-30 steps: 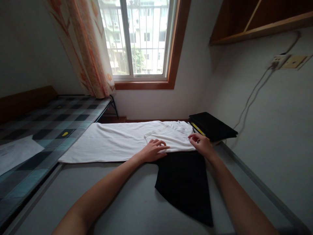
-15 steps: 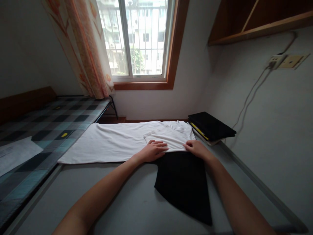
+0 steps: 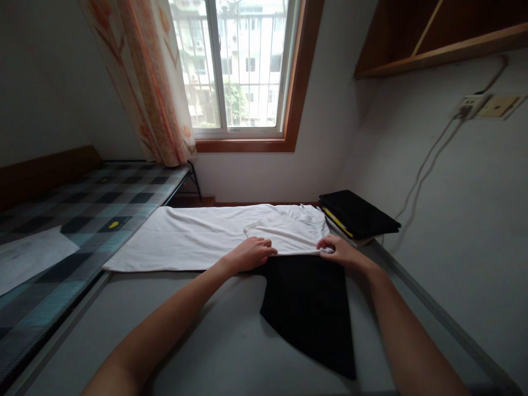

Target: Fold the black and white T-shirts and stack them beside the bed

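- A white shirt (image 3: 185, 236) lies flat across the far side of a grey worktop (image 3: 214, 335), its long axis running left to right, its left end reaching the worktop's edge.
- The right hand (image 3: 340, 254), nearer the shirt's right end, has its grip clamped on the near edge, fingers and thumb pinching white fabric.
- The left hand (image 3: 253, 254) curls over that same edge farther left; whether its grip is together on the cloth cannot be told.
- Between the forearms, a black cloth panel (image 3: 311, 308) spreads toward the wearer from beneath the white edge.
- Just beyond the right hand sits a black folder (image 3: 358, 212) atop a small pile.
- Overhead, a divided wooden shelf (image 3: 445, 58) shows compartments too dark to read.
- At left, printed paper (image 3: 35, 250) rests on a checked bed (image 3: 136, 187).
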Tool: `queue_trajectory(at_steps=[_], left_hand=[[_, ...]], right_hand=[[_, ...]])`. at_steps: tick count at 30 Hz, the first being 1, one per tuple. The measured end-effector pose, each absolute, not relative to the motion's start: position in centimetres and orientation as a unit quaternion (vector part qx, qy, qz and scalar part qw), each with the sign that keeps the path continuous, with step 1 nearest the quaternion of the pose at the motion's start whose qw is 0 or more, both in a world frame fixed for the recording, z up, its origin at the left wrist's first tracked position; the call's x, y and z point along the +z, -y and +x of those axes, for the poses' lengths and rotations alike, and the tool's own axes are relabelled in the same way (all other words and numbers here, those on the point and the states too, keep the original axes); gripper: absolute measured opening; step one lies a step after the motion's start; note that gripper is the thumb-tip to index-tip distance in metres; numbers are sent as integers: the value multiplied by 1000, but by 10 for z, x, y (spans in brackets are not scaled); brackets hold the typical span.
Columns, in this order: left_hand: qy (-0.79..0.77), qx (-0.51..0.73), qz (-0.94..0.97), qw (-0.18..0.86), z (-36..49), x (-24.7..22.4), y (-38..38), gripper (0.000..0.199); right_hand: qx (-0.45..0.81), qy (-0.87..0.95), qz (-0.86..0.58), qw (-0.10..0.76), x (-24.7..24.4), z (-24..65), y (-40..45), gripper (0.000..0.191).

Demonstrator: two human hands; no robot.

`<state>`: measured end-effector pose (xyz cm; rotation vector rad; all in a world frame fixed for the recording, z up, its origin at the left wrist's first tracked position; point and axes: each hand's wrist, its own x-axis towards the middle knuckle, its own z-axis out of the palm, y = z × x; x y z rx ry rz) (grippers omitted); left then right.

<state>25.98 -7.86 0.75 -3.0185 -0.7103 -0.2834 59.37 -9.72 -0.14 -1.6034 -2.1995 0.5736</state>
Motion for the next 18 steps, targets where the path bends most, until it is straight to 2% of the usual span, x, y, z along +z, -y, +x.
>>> queue_trajectory(at_steps=[7, 12, 18], left_hand=[[294, -86, -952, -5, 190, 9, 88, 41], [377, -94, -921, -39, 100, 10, 96, 29], [526, -106, -842, -61, -23, 17, 109, 30]], right_hand=[[204, 762, -582, 199, -2, 605, 96, 23], [200, 757, -584, 213, -1, 609, 95, 23], [206, 756, -583, 213, 1, 610, 95, 26]])
